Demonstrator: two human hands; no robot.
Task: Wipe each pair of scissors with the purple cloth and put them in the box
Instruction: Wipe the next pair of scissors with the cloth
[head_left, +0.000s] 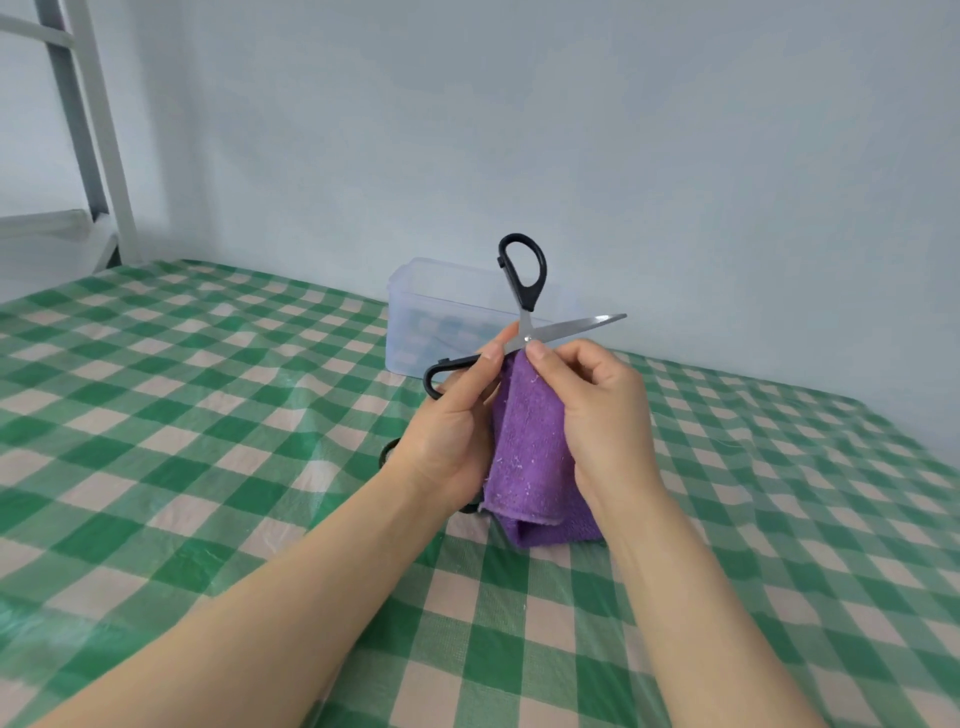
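Green-and-cream checked tablecloth (208, 415), glossy plastic film, creased in soft ridges; fills the lower two thirds of the frame. Pale blue-grey wall (623, 130), plain, across the top. White and grey metal frame (98, 130), slanted uprights, upper left corner.

Hands: both forearms bare, rising from the bottom edge to meet at centre frame, raised above the table.
- Left hand (452, 431): fingers curled, thumb pressed along the lower handle shank – grips the scissors (524, 275).
- Right hand (602, 415): thumb and curled fingers pinch the purple cloth (530, 452) just below the pivot, where the lower blade is hidden inside the fold.

Scissors: black plastic loop handles, bright steel blades, spread wide in a cross; one loop points up, one blade points right.

Purple cloth: fluffy towelling flecked with pale lint, hanging folded between the two hands, lower edge near the table.

Box (415, 312): translucent plastic, rectangular with rounded corners, open top, standing on the tablecloth by the wall, centre frame, behind the scissors – checks show through its sides.

Dark loops (387, 452) under the left wrist, mostly hidden.
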